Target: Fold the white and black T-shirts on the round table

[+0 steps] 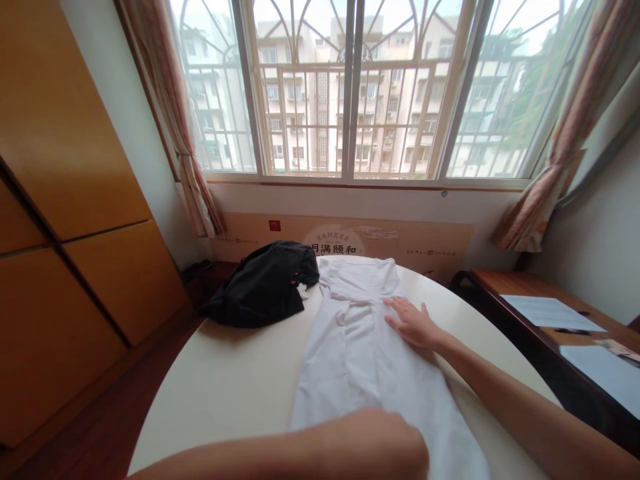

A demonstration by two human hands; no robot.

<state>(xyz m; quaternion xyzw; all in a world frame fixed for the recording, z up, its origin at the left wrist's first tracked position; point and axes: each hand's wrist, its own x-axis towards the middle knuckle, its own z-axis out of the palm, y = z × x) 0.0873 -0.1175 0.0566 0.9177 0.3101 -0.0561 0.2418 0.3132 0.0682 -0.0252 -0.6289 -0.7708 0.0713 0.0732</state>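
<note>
A white garment point(345, 360), which looks like a dress with a seam across the waist, lies lengthwise on a round white table point(200, 387). Soft creases run down below the seam. On its right edge, near the waist, rests my right hand point(413, 323), palm down with fingers spread. My left hand point(385, 437) is low in the view, over the lower part of the dress. Its back faces me and it is blurred, so its fingers are hidden. I cannot tell whether it grips the cloth.
A bunched black cloth item point(265, 287) lies at the table's far left edge. Behind the table stands a printed cardboard panel point(240, 230) beneath the window. To the right, a wooden desk point(493, 280) bears papers point(553, 312) and a pen. A wooden cabinet point(75, 167) is at left.
</note>
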